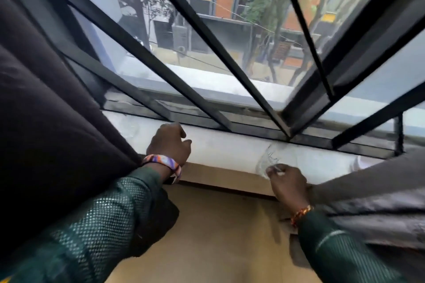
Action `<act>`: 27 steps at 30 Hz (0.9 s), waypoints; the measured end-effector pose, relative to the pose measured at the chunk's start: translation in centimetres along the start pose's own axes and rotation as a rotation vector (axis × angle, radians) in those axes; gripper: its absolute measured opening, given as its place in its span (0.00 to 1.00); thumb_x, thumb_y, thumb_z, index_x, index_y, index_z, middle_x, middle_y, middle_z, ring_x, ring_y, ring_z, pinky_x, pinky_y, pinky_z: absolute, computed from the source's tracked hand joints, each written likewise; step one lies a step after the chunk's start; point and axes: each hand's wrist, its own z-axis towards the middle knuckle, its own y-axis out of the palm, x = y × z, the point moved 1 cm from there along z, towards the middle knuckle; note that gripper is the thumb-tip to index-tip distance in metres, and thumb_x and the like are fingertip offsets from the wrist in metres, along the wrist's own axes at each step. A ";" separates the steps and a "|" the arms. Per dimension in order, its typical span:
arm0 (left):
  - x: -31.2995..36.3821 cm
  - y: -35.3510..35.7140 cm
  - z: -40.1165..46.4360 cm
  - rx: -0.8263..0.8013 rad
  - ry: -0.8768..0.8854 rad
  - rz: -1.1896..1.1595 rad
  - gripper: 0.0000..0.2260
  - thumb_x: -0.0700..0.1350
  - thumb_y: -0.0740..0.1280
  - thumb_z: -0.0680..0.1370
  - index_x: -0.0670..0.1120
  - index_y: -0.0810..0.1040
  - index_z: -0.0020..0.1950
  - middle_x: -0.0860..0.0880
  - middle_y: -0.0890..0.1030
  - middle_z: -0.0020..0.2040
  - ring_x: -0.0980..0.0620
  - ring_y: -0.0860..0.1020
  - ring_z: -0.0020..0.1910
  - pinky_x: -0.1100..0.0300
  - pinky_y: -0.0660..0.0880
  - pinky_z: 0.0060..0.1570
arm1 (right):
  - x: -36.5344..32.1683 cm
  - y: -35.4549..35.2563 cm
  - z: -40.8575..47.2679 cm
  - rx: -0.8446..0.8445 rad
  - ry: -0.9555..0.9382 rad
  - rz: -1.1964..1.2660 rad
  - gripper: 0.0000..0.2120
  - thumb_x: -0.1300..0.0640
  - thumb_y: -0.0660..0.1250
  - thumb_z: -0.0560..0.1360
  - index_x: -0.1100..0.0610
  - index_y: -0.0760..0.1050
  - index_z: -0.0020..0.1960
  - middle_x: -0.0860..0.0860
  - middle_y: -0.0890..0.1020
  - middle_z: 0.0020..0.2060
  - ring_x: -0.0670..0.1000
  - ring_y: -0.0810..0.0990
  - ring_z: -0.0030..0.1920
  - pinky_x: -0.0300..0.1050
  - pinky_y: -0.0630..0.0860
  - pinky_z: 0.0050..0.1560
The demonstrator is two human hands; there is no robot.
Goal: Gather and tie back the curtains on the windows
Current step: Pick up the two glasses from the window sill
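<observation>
- Our left hand (169,142) hovers over the white window sill (230,149), fingers loosely curled and holding nothing that we can see.
- Our right hand (288,182) is at the sill's front edge, fingertips pinched together; motion blur there, so it may be nipping a thin cord or nothing, we cannot tell.
- Dark curtain (46,99) hangs bunched at far left, just beside our left wrist and its colourful wristband (163,161).
- Grey curtain (368,190) lies drawn to the right, touching our right forearm.
- Barred window (207,53) between them is uncovered; the street shows through.
- Step in hand, as we judge it: both curtains look pushed aside but no tie-back is visible on either.
- Next move calls for closing one hand round a curtain's folds, squeezing them into a bundle, and finding a tie to wrap it.
</observation>
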 end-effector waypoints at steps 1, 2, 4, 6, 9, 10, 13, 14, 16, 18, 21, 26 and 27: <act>-0.8 -1.0 0.3 0.070 -0.064 -0.016 0.12 0.46 0.69 0.74 0.42 0.76 0.55 0.41 0.74 0.60 0.41 0.73 0.60 0.53 0.70 0.57 | -0.7 1.1 -0.8 -0.039 -0.048 0.010 0.13 0.58 0.66 0.76 0.63 0.79 0.58 0.58 0.81 0.57 0.56 0.77 0.59 0.39 0.69 0.55; -1.8 -2.1 0.6 0.138 -0.128 -0.027 0.14 0.46 0.70 0.73 0.41 0.75 0.55 0.39 0.73 0.60 0.39 0.73 0.60 0.52 0.70 0.57 | -1.5 2.2 -1.5 -0.074 -0.100 0.009 0.13 0.57 0.66 0.76 0.62 0.79 0.58 0.57 0.81 0.57 0.55 0.77 0.59 0.38 0.68 0.55; -3.6 -3.3 1.4 0.230 -0.245 -0.004 0.21 0.46 0.73 0.71 0.39 0.72 0.59 0.37 0.71 0.61 0.37 0.72 0.60 0.50 0.68 0.59 | -2.9 4.4 -2.7 -0.139 -0.186 -0.024 0.13 0.55 0.66 0.76 0.60 0.79 0.58 0.55 0.81 0.57 0.53 0.77 0.58 0.38 0.69 0.56; -5.7 -4.2 2.2 0.278 -0.351 0.041 0.28 0.47 0.74 0.69 0.39 0.68 0.62 0.34 0.67 0.63 0.34 0.69 0.61 0.48 0.66 0.62 | -4.5 6.7 -3.4 -0.194 -0.282 -0.051 0.13 0.54 0.66 0.76 0.58 0.80 0.57 0.55 0.80 0.56 0.51 0.77 0.57 0.40 0.70 0.57; -8.6 -4.7 3.3 0.251 -0.436 -0.005 0.27 0.45 0.74 0.69 0.43 0.67 0.64 0.34 0.63 0.64 0.33 0.68 0.61 0.48 0.66 0.62 | -6.7 9.3 -4.1 -0.226 -0.385 -0.060 0.12 0.54 0.66 0.75 0.57 0.80 0.56 0.54 0.80 0.54 0.51 0.77 0.56 0.42 0.72 0.58; -9.5 -4.6 3.6 0.211 -0.435 -0.019 0.25 0.45 0.73 0.70 0.45 0.68 0.64 0.34 0.64 0.63 0.33 0.68 0.60 0.49 0.67 0.61 | -7.3 10.0 -4.3 -0.232 -0.409 -0.050 0.12 0.54 0.67 0.75 0.57 0.80 0.56 0.54 0.80 0.54 0.50 0.77 0.55 0.42 0.73 0.57; -11.7 -4.2 5.0 0.096 -0.361 -0.055 0.23 0.48 0.72 0.71 0.50 0.72 0.65 0.37 0.68 0.64 0.37 0.71 0.61 0.53 0.67 0.62 | -8.5 11.3 -4.7 -0.249 -0.457 -0.033 0.13 0.54 0.66 0.76 0.57 0.79 0.58 0.54 0.79 0.55 0.50 0.76 0.56 0.39 0.72 0.56; -12.0 -4.0 5.4 0.065 -0.317 -0.065 0.23 0.48 0.72 0.72 0.51 0.72 0.65 0.39 0.71 0.65 0.39 0.71 0.62 0.55 0.66 0.63 | -8.6 11.5 -4.8 -0.254 -0.465 -0.032 0.13 0.54 0.66 0.76 0.57 0.79 0.58 0.54 0.79 0.55 0.49 0.76 0.56 0.37 0.71 0.54; -12.5 -3.8 6.2 0.053 -0.249 -0.094 0.21 0.47 0.71 0.73 0.50 0.74 0.65 0.42 0.75 0.65 0.43 0.71 0.65 0.58 0.65 0.64 | -8.9 11.8 -4.7 -0.256 -0.475 -0.030 0.12 0.55 0.66 0.76 0.56 0.80 0.57 0.53 0.79 0.54 0.49 0.76 0.56 0.33 0.66 0.49; -12.6 -3.6 6.8 0.089 -0.225 -0.116 0.18 0.46 0.70 0.74 0.47 0.76 0.64 0.43 0.76 0.64 0.44 0.72 0.65 0.59 0.65 0.64 | -9.1 12.1 -4.4 -0.251 -0.483 -0.034 0.11 0.55 0.66 0.76 0.56 0.81 0.55 0.53 0.79 0.53 0.50 0.76 0.55 0.32 0.62 0.45; -12.7 -3.5 7.3 0.153 -0.217 -0.084 0.14 0.45 0.68 0.75 0.42 0.79 0.59 0.42 0.79 0.61 0.44 0.74 0.62 0.59 0.67 0.62 | -9.2 12.3 -4.2 -0.252 -0.485 -0.037 0.11 0.55 0.67 0.75 0.56 0.81 0.56 0.53 0.79 0.53 0.50 0.76 0.55 0.32 0.62 0.46; -12.4 -3.9 5.9 0.148 -0.213 -0.022 0.13 0.46 0.69 0.75 0.40 0.81 0.55 0.40 0.80 0.57 0.42 0.76 0.59 0.58 0.70 0.57 | -9.5 11.4 -4.9 -0.241 -0.465 -0.039 0.11 0.54 0.67 0.75 0.56 0.81 0.56 0.53 0.79 0.54 0.50 0.76 0.55 0.33 0.62 0.46; -12.1 -4.0 4.9 0.143 -0.195 -0.011 0.13 0.46 0.69 0.75 0.40 0.81 0.54 0.40 0.81 0.56 0.42 0.76 0.59 0.58 0.69 0.56 | -9.5 11.0 -5.3 -0.236 -0.462 -0.039 0.11 0.54 0.67 0.75 0.56 0.81 0.55 0.53 0.80 0.53 0.50 0.76 0.54 0.33 0.62 0.46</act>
